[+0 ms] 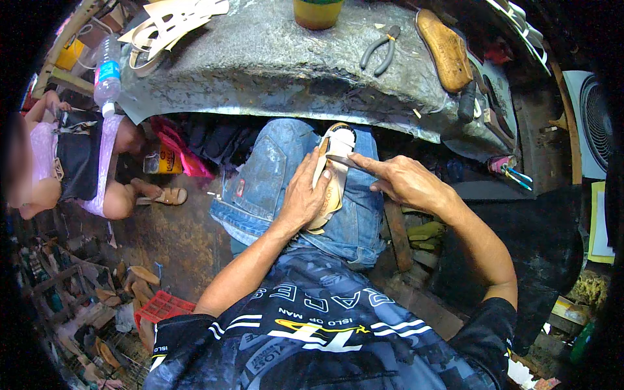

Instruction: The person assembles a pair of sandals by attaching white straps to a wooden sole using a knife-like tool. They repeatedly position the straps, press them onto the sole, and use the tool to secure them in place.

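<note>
The pale shoe piece (337, 177) lies at the centre of the frame, on the lap over the blue jeans (270, 166). The left hand (305, 196) has its grip around the piece's left edge, fingers stretched flat, thumb on top. The right hand (414, 184) grips a thin dark tool (338, 160), index finger laid along it; whether its edge is sharp cannot be told.

The likeliest trouble, I judge, is a slip: the tool crosses the piece close to the left fingers, so too hard a push could carry it into them or score the pale surface. The piece rests only on soft cloth and legs, so a shifted knee could turn it under the tool. If the left grip slackens, it might slide off.

As for writing, small dark print shows on the piece, partly covered by the left hand. The shirt (312, 305) bears large white-outlined letters, smaller white ones and a yellow emblem. The bottle (108, 73) at upper left wears a blue-and-pink label, and the yellow container (161, 161) below the desk (260, 62) carries dark lettering.
</note>
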Tool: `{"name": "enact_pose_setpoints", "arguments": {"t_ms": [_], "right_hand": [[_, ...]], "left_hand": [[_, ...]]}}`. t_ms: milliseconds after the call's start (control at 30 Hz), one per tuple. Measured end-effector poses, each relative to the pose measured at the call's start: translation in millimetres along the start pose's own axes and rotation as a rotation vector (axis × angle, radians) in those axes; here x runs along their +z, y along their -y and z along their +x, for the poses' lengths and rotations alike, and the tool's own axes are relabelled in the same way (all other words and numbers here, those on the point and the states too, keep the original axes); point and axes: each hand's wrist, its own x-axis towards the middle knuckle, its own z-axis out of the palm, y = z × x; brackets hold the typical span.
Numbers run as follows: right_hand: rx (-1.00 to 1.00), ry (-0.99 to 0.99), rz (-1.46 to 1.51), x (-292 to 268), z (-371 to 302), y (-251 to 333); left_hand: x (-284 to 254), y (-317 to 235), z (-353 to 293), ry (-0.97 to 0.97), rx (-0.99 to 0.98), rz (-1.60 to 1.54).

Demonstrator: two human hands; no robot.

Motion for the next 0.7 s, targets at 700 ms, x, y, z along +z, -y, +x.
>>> {"name": "enact_pose_setpoints", "arguments": {"t_ms": [700], "right_hand": [[0.220, -0.214, 0.081, 64, -33, -11]], "left_hand": [[-6, 7, 46, 0.386, -0.363, -0.480]]}}
